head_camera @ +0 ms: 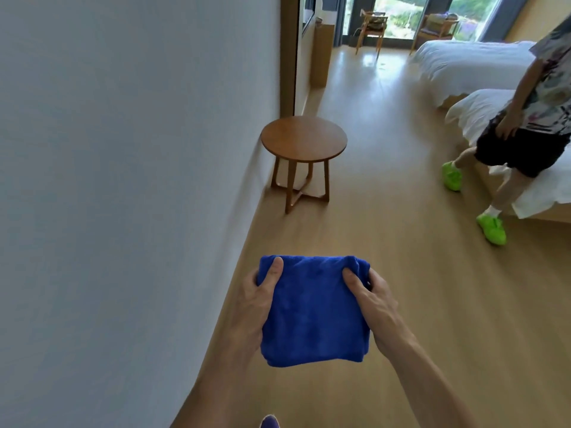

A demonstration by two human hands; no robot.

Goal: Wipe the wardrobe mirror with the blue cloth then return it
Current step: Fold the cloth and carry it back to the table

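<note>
Now the folded blue cloth (313,310), thick and fluffy, is gripped at both sides by the left hand (258,304) and right hand (375,304).

My left hand (258,301) and right hand (372,299) reach forward side by side, thumbs on top, fingers curled underneath, gripping.

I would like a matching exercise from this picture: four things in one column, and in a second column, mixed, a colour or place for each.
Things:
1. cloth
2. table
3. shoes
4. bed

Colour or place:
a. white
b. held between left hand and right hand
c. bright green
d. standing against the wall

Pairs: 1-b, 2-d, 3-c, 4-a
</note>
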